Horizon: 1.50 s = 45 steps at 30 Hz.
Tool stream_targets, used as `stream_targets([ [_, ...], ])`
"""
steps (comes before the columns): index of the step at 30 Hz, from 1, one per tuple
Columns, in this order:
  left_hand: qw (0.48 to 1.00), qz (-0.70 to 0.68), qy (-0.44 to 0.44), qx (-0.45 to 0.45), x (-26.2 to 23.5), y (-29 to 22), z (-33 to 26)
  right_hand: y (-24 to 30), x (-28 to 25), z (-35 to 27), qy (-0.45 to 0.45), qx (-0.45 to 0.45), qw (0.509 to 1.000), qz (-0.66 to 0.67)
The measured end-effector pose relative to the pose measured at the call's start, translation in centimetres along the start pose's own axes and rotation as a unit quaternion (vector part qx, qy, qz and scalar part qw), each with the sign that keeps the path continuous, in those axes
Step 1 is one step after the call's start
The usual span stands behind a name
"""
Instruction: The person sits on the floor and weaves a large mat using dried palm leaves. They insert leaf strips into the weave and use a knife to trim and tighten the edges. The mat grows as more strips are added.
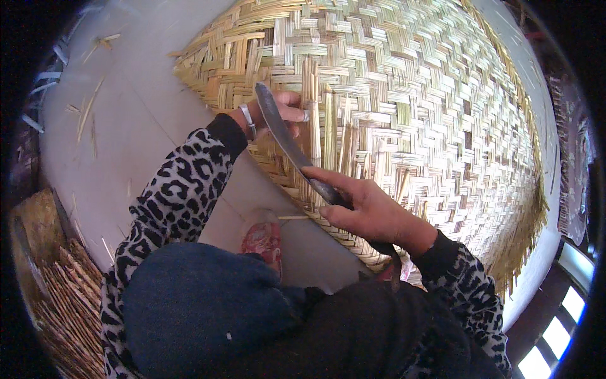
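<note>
A large woven bamboo mat lies on the pale floor and fills the upper right. My right hand grips the handle of a long dark knife, whose blade points up and left over the mat's near edge. My left hand presses on a bundle of upright loose bamboo strips at that edge, right beside the blade's tip. A bangle circles my left wrist. Both sleeves have a black-and-white spotted print.
My knees in dark trousers fill the lower middle, with a red patterned shoe between them and the mat. A second woven piece lies at the lower left. Loose bamboo slivers scatter the pale floor at the upper left.
</note>
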<state>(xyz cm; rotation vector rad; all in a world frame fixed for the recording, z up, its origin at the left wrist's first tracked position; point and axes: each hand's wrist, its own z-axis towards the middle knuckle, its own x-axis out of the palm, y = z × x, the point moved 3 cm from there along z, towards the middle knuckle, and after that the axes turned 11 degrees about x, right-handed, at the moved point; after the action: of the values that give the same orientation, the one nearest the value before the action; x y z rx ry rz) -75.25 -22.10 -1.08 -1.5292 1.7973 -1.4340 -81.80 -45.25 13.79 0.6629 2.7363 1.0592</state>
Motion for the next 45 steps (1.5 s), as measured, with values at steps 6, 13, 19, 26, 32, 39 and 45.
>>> stream_targets([
  [6,0.988,0.088,0.115,0.059,0.8,-0.7,0.4,0.5,1.3,0.3,0.056,-0.046,0.997,0.033],
  [13,0.979,0.13,0.141,0.066,1.8,-1.3,-0.3,1.4,1.9,0.6,0.064,-0.107,0.992,0.016],
  [19,0.993,0.109,-0.005,0.033,-0.2,0.0,-1.1,1.0,2.6,1.0,0.075,-0.082,0.993,0.028],
  [26,0.986,0.079,-0.149,-0.012,-0.5,1.0,-2.7,-0.6,2.2,1.1,0.087,-0.041,0.995,0.037],
  [32,0.974,0.158,-0.129,0.095,-1.1,2.7,-1.6,-1.2,1.0,1.3,0.032,-0.038,0.995,0.083],
  [39,0.932,0.286,-0.211,0.076,-2.1,4.9,-0.4,-3.1,-0.5,2.5,-0.047,-0.015,0.999,-0.004],
  [45,0.947,0.114,-0.297,0.031,-0.3,4.1,-1.3,-3.9,-2.5,5.1,-0.136,-0.001,0.985,-0.108],
])
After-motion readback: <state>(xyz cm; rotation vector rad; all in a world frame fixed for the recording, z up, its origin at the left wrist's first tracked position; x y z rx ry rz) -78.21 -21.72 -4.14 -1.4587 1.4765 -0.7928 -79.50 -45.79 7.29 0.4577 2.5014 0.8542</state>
